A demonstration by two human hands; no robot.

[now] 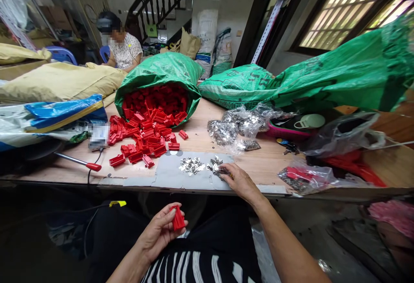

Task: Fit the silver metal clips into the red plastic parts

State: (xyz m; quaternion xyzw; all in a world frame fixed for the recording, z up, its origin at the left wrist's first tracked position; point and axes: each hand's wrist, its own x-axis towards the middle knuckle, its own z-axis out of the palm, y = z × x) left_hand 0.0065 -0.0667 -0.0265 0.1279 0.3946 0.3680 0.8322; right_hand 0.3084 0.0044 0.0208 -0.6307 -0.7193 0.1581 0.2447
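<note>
My left hand (163, 227) is closed around a red plastic part (178, 218), held low over my lap in front of the table edge. My right hand (235, 177) reaches onto the grey sheet (168, 175), its fingertips at a small pile of dark metal pieces (214, 164). Whether those fingers pinch a piece is hidden. Left of that pile lies a heap of flat, shiny metal pieces (192, 165). Many more red parts (147, 138) spill across the table from the mouth of a green woven sack (161, 69).
Plastic bags of metal pieces (237, 123) lie behind the grey sheet, with another bag (300, 177) at right. A lever with a red grip (93, 167) juts out at left. Green sacks (291, 84) line the back. Another person (124, 50) sits beyond the table.
</note>
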